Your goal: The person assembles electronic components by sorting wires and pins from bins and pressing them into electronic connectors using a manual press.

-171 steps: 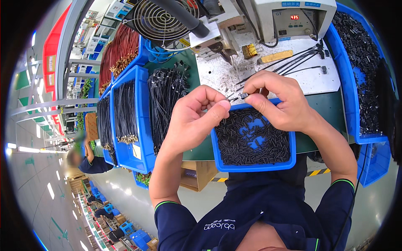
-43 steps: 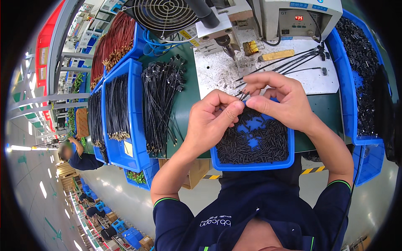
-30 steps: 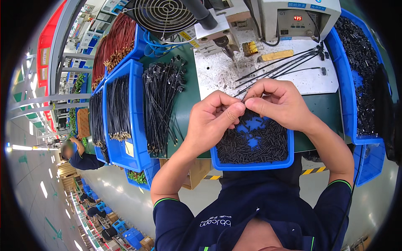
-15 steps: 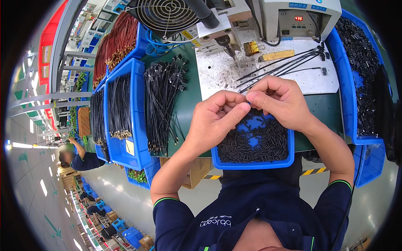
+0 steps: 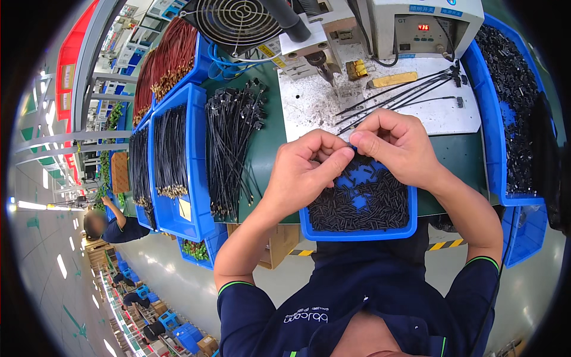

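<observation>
My left hand [image 5: 306,172] and my right hand [image 5: 395,146] meet fingertip to fingertip, both closed in a pinch. What lies between the fingertips is too small and too covered to name. Just below them is a blue tray [image 5: 412,221] holding many short black tubes [image 5: 357,219]. Beyond the fingers, several thin black cables [image 5: 410,89] with small black connectors lie on a white plate [image 5: 309,116]. Some of their near ends run in behind my right hand, so I cannot tell whether one is held.
A soldering-type machine [image 5: 318,50] and a control box [image 5: 431,30] stand on the plate. A cable bundle [image 5: 232,143] and a blue bin of black cables [image 5: 199,160] are at left. At right is a blue bin [image 5: 495,149] of small black parts. Another person [image 5: 122,229] is far left.
My hands stay nearly in place, still pinched together, with only slight finger shifts. Far left, the other person's raised arm has moved slightly.
</observation>
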`<action>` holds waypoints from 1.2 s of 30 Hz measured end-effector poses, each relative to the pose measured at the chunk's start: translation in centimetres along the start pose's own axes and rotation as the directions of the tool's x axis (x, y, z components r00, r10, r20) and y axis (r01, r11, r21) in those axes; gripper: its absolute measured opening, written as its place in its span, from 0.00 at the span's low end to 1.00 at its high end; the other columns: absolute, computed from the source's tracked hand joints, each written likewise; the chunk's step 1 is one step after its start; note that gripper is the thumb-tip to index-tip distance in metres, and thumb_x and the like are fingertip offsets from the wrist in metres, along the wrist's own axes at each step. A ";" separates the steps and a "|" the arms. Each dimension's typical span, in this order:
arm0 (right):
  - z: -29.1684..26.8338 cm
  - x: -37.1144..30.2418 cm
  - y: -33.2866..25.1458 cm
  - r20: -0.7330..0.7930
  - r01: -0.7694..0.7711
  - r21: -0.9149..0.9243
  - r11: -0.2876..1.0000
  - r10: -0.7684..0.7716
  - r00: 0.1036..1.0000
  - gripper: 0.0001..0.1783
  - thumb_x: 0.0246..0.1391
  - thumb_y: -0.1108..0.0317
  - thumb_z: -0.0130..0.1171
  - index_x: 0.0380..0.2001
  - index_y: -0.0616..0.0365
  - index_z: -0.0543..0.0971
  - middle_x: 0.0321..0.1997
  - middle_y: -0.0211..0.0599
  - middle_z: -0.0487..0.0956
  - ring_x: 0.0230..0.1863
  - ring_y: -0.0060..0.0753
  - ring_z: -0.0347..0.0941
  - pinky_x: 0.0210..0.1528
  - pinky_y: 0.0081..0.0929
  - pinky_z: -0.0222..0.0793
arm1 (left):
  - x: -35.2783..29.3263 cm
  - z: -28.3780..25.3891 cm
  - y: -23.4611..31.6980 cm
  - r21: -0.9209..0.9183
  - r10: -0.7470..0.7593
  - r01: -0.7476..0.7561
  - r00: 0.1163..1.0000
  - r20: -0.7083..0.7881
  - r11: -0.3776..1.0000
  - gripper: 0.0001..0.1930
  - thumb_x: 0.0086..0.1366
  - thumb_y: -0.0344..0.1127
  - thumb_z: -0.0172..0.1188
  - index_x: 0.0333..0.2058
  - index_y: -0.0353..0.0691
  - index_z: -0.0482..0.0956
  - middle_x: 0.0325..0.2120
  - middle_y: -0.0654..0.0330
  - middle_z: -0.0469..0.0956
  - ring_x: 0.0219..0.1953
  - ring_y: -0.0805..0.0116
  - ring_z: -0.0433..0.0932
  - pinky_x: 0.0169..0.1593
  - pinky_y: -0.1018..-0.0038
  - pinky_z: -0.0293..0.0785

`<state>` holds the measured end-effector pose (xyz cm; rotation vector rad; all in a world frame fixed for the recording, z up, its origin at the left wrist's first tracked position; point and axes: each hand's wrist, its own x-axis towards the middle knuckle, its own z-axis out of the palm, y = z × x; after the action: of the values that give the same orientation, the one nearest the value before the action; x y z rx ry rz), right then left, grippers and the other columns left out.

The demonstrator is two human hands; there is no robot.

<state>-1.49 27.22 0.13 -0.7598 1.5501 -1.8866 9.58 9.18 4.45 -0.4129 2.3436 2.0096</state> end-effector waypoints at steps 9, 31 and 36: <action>-0.5 0.1 -0.6 -0.167 0.115 -0.029 0.993 -0.118 0.979 0.08 0.65 0.66 0.64 0.37 0.61 0.83 0.27 0.24 0.80 0.29 0.12 0.70 0.32 0.16 0.67 | -0.3 -0.4 0.5 -0.020 -0.027 0.027 0.999 0.033 0.999 0.08 0.69 0.33 0.66 0.36 0.34 0.79 0.25 0.66 0.78 0.24 0.83 0.75 0.24 0.83 0.74; -21.8 -17.0 -10.8 -0.508 -0.503 -0.861 0.072 -0.166 0.845 0.11 0.61 0.66 0.60 0.41 0.63 0.84 0.36 0.46 0.84 0.37 0.45 0.81 0.43 0.37 0.75 | -2.2 -6.2 4.1 -0.087 -0.092 0.088 0.995 -0.041 0.992 0.05 0.70 0.30 0.62 0.35 0.37 0.76 0.24 0.62 0.78 0.15 0.82 0.69 0.17 0.85 0.61; -24.9 -15.7 -10.0 -0.444 -0.482 -0.872 -0.084 -0.279 0.851 0.12 0.59 0.63 0.61 0.39 0.59 0.86 0.39 0.45 0.85 0.43 0.51 0.81 0.47 0.42 0.76 | -0.8 -6.1 2.5 0.064 -0.147 0.150 0.988 -0.049 0.987 0.06 0.69 0.31 0.63 0.34 0.37 0.76 0.24 0.64 0.78 0.17 0.82 0.72 0.19 0.85 0.63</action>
<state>-10.03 56.78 4.84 -0.5372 3.3350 -0.2296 10.73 3.71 8.03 -0.6153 2.3209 1.8691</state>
